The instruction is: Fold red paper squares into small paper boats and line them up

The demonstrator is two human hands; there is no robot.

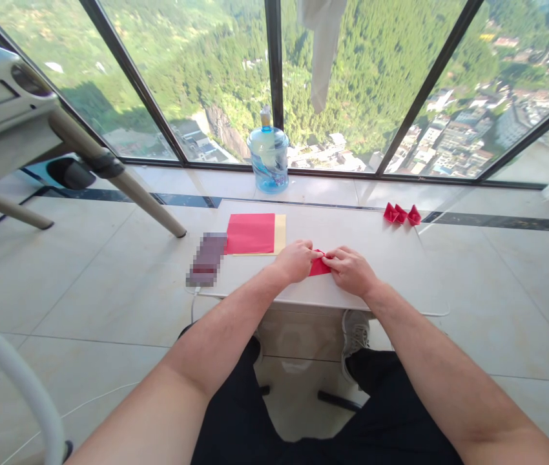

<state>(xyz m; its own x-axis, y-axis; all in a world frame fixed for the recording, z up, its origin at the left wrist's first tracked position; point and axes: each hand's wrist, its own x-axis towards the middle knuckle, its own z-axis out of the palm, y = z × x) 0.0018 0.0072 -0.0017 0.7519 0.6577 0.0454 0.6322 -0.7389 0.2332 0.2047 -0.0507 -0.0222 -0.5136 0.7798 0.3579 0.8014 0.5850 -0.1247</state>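
Observation:
A small piece of folded red paper (320, 266) lies on the low white table (362, 239), near its front edge. My left hand (294, 259) pinches its left side with fingers closed. My right hand (351, 270) pinches its right side, fingers curled on the paper. A stack of flat red paper (251, 233) on a pale yellow sheet lies just behind my left hand. Three finished red folded shapes (402, 214) sit at the table's far right corner.
A blurred dark object (207, 259) rests at the table's left edge. A blue water jug (269, 159) stands by the large window. Grey equipment with a slanted leg (124, 181) fills the left. My legs and a shoe (354, 330) are under the table.

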